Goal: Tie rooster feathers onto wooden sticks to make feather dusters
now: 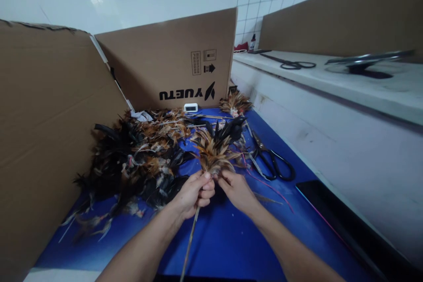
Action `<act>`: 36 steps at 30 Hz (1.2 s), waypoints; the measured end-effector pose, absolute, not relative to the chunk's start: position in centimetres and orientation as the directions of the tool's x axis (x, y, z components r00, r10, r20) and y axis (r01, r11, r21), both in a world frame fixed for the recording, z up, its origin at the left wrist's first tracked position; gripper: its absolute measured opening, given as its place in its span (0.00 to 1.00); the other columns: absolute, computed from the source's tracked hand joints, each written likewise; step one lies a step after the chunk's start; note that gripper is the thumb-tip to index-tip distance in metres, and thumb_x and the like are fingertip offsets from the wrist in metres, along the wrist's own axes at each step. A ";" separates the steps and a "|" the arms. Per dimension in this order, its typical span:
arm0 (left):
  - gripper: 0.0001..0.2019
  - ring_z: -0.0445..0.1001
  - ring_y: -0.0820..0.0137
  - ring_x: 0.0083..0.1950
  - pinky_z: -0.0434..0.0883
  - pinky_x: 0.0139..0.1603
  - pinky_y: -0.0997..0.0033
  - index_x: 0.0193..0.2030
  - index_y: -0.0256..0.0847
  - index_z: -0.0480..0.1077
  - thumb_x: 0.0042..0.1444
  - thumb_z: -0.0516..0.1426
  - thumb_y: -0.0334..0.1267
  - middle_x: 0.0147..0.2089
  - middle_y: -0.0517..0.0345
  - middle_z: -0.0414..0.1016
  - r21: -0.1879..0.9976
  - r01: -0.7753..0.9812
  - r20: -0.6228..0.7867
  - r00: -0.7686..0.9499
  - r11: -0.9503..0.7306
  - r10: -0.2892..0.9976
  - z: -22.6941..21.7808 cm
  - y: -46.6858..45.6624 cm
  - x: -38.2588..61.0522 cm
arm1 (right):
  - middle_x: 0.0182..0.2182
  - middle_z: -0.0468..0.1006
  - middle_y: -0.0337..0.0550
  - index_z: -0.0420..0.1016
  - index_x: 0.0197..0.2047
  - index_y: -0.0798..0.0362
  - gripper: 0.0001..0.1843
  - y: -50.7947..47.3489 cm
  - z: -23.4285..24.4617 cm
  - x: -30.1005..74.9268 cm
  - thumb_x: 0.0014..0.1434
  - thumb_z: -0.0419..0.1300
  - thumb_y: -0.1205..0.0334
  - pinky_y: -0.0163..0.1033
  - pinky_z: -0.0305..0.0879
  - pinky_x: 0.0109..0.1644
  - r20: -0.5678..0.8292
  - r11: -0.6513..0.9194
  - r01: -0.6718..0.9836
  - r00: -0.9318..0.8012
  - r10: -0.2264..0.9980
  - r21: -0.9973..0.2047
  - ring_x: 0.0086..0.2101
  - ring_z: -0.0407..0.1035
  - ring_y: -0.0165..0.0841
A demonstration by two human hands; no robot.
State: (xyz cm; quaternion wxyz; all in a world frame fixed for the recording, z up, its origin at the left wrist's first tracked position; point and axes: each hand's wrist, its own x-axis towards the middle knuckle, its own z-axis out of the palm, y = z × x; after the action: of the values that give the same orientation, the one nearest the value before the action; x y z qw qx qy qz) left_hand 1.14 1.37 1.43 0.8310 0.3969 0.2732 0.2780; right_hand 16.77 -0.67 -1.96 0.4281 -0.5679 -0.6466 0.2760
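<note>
My left hand (197,191) is closed round a thin stick (189,242), whose lower end slants down toward the bottom edge. At its upper end fans a bunch of brown and black feathers (216,147), like the head of a feather duster. My right hand (238,189) has its fingers pinched on the base of this bunch, close beside the left thumb; its fingertips are partly hidden among the feathers. A thin pink string (271,185) trails over the blue surface to the right of the bunch. Black-handled scissors (274,161) lie beyond it.
A big heap of loose feathers (132,163) covers the left side, with another tuft (235,102) at the back. Cardboard walls (148,61) stand left and behind. A small white display (191,107) sits at the back. On the right ledge (330,83) lie more scissors (294,64).
</note>
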 end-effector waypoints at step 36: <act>0.14 0.42 0.86 0.17 0.39 0.13 0.85 0.29 0.37 0.56 0.57 0.50 0.46 0.23 0.66 0.52 0.695 -0.275 -0.283 0.745 0.664 0.604 0.6 1.3 1.3 | 0.15 0.57 0.32 0.71 0.23 0.55 0.16 -0.5 -1.4 16.9 0.47 0.63 0.49 0.33 0.40 0.19 -0.012 -0.013 -0.069 -0.005 1.000 -0.998 0.17 0.46 0.23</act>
State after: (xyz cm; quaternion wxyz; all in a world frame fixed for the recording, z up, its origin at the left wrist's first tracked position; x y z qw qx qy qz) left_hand 1.32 1.34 0.60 0.8761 0.3240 0.2541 0.2510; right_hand 16.90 -0.50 -1.43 0.5127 -0.4843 -0.4804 0.5213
